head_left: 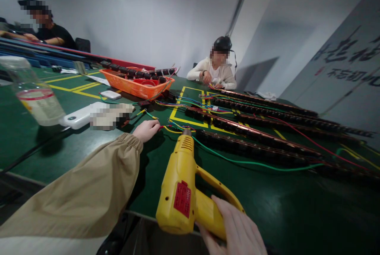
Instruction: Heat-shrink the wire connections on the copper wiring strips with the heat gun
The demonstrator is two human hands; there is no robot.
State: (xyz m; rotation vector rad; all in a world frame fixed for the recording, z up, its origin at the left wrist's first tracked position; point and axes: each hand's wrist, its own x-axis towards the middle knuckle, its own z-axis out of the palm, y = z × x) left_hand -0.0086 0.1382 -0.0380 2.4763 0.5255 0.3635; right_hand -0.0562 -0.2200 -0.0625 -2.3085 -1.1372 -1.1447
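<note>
As I watch from behind the worker and read the scene as a clock face, a green table (273,191) with yellow lines stretches across most of it. Just past 12 o'clock a person in a pale top (218,73) sits at the far side, while a person in black (63,35) is farther off at 10. Several long dark strips (252,146) lie roughly side by side from the middle out towards 3 and 4. An orange basket (130,87), heaped with more dark pieces, stands at 10. At 6 is the yellow hot-air gun (178,187), its metal nozzle pointing towards 12, at the wires by the nearest strip; whether it touches them I cannot tell. A clear bottle (41,106) stands far out at 9. At 5 the worker's right hand (240,227) is wrapped around the gun's handle. The left hand (146,130), coming out of a tan sleeve (101,183), is at 8, close to the middle, its fingers bent and drawn together at the red end of a thin wire (172,130); their undersides are hidden, so I cannot tell whether they grip it. A white case (84,115) lies at 9, just beside the bottle. A slender green wire (246,162) curves out towards 4.
</note>
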